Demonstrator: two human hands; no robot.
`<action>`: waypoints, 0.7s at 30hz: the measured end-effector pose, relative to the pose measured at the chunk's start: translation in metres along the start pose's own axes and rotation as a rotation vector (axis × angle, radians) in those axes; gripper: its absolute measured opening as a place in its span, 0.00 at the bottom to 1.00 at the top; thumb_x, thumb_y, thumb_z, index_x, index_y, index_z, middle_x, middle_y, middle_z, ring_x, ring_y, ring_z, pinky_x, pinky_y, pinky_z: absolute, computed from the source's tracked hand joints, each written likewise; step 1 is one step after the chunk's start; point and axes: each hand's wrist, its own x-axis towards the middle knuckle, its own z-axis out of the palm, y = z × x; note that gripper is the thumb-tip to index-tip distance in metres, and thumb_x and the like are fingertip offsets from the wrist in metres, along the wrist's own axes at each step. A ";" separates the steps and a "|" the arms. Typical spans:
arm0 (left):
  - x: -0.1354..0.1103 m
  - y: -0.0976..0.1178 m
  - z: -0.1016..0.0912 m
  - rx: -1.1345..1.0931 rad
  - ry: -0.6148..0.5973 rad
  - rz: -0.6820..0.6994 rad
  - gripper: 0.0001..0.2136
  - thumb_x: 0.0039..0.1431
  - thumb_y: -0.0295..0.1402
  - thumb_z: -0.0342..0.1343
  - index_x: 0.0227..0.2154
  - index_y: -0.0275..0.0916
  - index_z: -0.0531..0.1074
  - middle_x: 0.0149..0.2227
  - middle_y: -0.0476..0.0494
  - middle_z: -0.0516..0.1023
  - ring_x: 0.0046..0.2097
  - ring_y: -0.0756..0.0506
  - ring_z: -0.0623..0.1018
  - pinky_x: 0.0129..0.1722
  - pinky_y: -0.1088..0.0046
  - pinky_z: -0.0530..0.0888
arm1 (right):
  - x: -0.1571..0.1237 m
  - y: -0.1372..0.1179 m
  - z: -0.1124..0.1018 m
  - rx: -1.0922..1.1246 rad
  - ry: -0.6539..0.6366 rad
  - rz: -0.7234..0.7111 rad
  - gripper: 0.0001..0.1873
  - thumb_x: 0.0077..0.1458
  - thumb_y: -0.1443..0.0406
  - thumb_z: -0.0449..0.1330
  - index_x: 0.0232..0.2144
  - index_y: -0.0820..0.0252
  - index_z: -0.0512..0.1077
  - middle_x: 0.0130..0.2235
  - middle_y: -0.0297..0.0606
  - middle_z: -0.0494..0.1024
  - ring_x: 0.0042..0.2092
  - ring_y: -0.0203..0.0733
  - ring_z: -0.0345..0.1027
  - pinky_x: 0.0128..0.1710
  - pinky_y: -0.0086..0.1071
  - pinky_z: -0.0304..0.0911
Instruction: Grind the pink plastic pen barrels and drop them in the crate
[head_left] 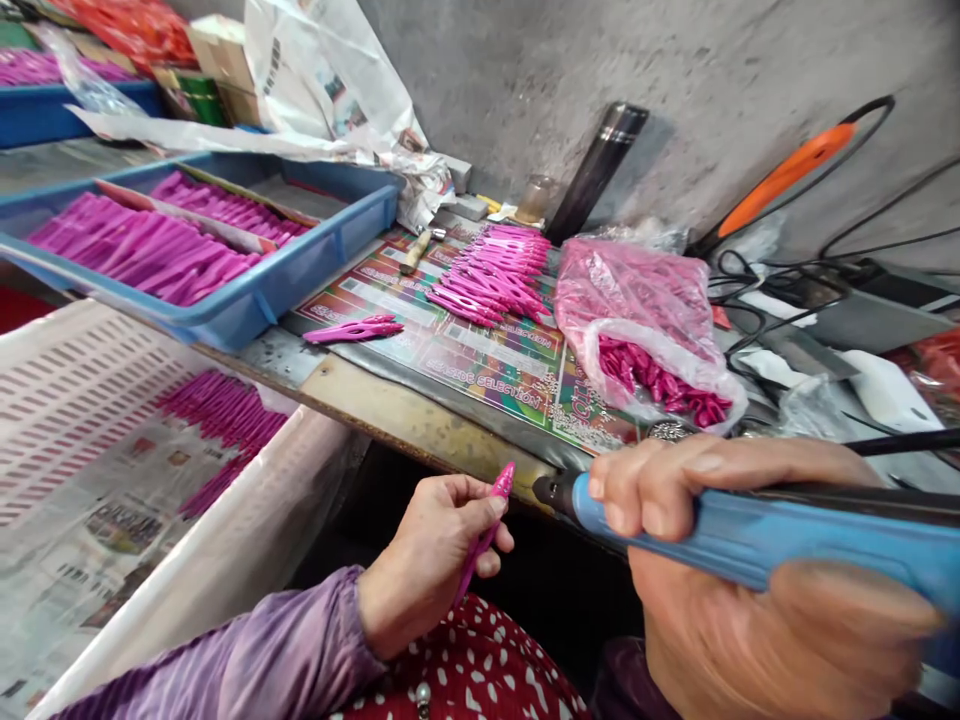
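Observation:
My left hand (442,550) pinches a slim pink pointed piece (503,480) between thumb and fingers, tip upward, above my lap. Its exact kind I cannot make out. Wrapped around a blue power tool with a black nose, like an electric screwdriver (720,530), is my right hand (750,560), partly blurred. The nose points left, close to the pink piece, with a gap between them. On the printed mat (480,385) lie a row of similar pink pieces (495,270) and a small bunch of them (356,329). Beside the row, a plastic bag (637,290) spills darker pink parts (660,385).
A blue divided tray (247,310) of pink pieces is at the left. Below it, a white basket (82,400) lined with newspaper holds more. Behind stand a black cylinder (596,175) and an orange-handled tool (787,180). Cables (750,290) tangle at the right; tiny silvery pieces (670,430) lie near the bag.

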 end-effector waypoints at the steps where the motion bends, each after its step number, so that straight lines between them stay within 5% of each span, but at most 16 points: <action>1: 0.000 -0.001 0.001 0.001 0.005 0.010 0.16 0.41 0.37 0.72 0.25 0.35 0.70 0.18 0.47 0.74 0.17 0.56 0.65 0.18 0.80 0.57 | 0.000 0.000 0.000 0.002 -0.009 0.004 0.21 0.53 0.45 0.69 0.29 0.55 0.75 0.19 0.27 0.71 0.20 0.37 0.64 0.22 0.38 0.63; 21: 0.002 -0.010 0.004 0.028 0.028 0.067 0.16 0.45 0.40 0.70 0.25 0.36 0.69 0.18 0.48 0.74 0.17 0.56 0.64 0.18 0.80 0.55 | -0.008 0.001 -0.004 -0.050 0.005 0.082 0.22 0.54 0.43 0.67 0.31 0.54 0.74 0.21 0.27 0.71 0.21 0.37 0.64 0.24 0.39 0.63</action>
